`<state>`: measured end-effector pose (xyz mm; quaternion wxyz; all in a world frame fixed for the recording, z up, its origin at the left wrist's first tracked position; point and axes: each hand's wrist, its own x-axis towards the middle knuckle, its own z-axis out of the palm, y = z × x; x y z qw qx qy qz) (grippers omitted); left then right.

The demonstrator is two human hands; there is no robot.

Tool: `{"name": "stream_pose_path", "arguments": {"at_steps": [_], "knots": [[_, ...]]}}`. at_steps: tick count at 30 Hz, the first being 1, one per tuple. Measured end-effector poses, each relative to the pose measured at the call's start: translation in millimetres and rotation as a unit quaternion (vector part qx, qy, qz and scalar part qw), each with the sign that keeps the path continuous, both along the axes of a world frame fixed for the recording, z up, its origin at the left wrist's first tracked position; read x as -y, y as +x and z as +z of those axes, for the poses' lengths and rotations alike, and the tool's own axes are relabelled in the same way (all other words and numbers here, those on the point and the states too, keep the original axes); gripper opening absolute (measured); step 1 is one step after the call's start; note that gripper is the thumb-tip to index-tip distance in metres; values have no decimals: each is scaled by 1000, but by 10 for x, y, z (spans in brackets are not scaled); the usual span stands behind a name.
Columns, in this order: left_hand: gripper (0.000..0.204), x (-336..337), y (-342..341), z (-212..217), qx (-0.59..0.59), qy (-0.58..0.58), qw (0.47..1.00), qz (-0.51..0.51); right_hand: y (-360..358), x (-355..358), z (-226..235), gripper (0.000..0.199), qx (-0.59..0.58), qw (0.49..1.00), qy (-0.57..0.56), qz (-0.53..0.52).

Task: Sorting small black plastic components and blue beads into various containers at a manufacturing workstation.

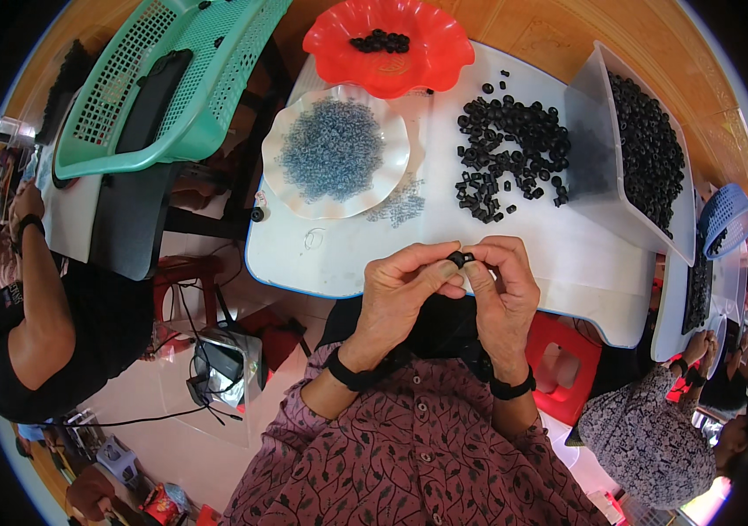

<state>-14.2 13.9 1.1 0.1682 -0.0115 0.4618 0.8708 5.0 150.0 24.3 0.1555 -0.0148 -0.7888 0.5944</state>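
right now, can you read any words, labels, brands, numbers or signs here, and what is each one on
No readable text.
White, blue-edged tabletop: small loop-like mark, no word I can make out.
Red, wavy-rimmed, plastic-looking dish: faint mark near its middle, too small to read.

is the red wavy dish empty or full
Neither: the red wavy dish holds only a small cluster of black pieces, and most of its inner surface shows bare.

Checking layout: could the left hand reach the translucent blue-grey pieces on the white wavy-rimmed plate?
Probably yes: nothing blocks the pieces, though the left hand pinches a small black part.
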Motion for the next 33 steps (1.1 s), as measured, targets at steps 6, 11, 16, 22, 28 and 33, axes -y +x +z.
{"name": "stream_pose_path", "arguments": {"at_steps": [6,11,16,22,28,33], "knots": [[24,40,-9,3,13,21,1000,-19,0,8,26,11,-1,1000,7,4],[23,30,4,-12,24,32,999,-10,-5,-6,31,11,-2,1000,21,17],[23,40,1,12,27,26,999,-15,-16,-13,43,12,3,1000,23,20],[24,43,-19,62,58,33,998,-2,-29,0,75,12,-3,997,69,31],[25,18,-30,73,47,-8,999,-8,8,67,114,12,4,994,105,28],[23,3,-32,23,62,-13,998,-21,52,90,35,13,-1,988,152,15]]}}
